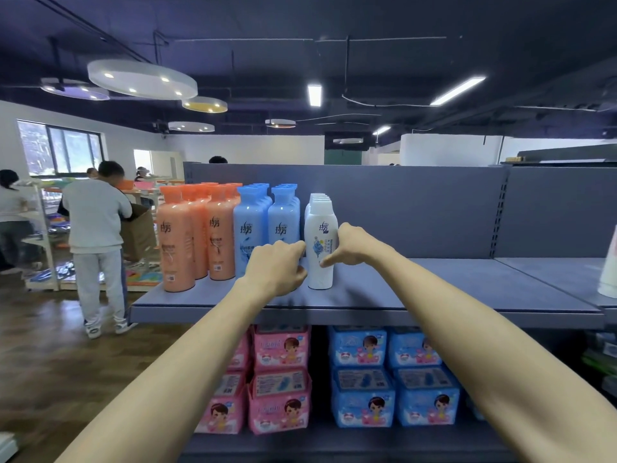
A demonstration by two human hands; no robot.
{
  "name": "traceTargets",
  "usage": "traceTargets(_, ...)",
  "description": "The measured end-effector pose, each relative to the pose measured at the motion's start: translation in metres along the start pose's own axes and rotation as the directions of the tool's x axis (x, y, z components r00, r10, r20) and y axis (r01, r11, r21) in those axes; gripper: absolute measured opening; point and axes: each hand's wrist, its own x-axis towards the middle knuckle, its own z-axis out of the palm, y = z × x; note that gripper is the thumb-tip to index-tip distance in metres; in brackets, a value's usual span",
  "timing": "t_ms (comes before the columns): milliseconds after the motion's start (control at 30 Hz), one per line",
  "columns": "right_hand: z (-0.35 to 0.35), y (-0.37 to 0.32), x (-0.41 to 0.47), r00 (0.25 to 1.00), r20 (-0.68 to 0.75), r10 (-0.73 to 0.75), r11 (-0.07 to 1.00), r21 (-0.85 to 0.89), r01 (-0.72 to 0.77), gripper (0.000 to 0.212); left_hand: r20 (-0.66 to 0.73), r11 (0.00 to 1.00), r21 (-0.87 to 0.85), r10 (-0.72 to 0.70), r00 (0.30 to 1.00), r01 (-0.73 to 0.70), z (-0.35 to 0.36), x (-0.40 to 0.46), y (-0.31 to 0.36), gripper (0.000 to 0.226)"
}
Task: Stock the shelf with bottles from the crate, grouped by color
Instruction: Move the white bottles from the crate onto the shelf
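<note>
On the grey shelf [417, 295] the bottles stand in rows by colour: orange bottles [187, 235] at the left, blue bottles [267, 222] in the middle, white bottles [319, 212] to their right. The front white bottle [321, 262] stands upright on the shelf. My left hand [277, 265] is curled against its left side and covers the bottom of a blue bottle. My right hand [350, 243] presses its right side, thumb on the label. The crate is out of view.
Bare shelf stretches right of the white row, up to a white object [609, 262] at the frame's right edge. Pink packs [280, 379] and blue packs [390, 379] fill the shelf below. A person holding a cardboard box [96, 228] stands in the aisle at left.
</note>
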Motion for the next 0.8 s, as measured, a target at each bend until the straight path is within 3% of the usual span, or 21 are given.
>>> traceTargets(233,-0.003,-0.001,-0.03,1.0,-0.011,-0.021,0.999,-0.05,0.021,0.064,-0.031,0.997,-0.076,0.017,0.999,-0.02,0.006,-0.017,0.006,0.024)
traceTargets(533,0.035,0.026,-0.084,0.975,-0.058,-0.213,0.958,-0.207,0.197,0.038,-0.039,0.986,-0.15,0.071,0.997,-0.076,0.037,-0.049,0.034,0.027)
traceTargets(667,0.056,0.042,-0.102,0.949,-0.124,-0.29,0.935,-0.248,0.253,0.039,-0.053,0.974,-0.201,0.097,0.994,-0.106,0.051,-0.069,0.048,0.021)
traceTargets(800,0.101,0.077,-0.139,0.936,-0.103,-0.337,0.922,-0.239,0.305,0.042,0.078,0.97,-0.232,0.093,0.993,-0.073,0.087,-0.111,0.059,0.018)
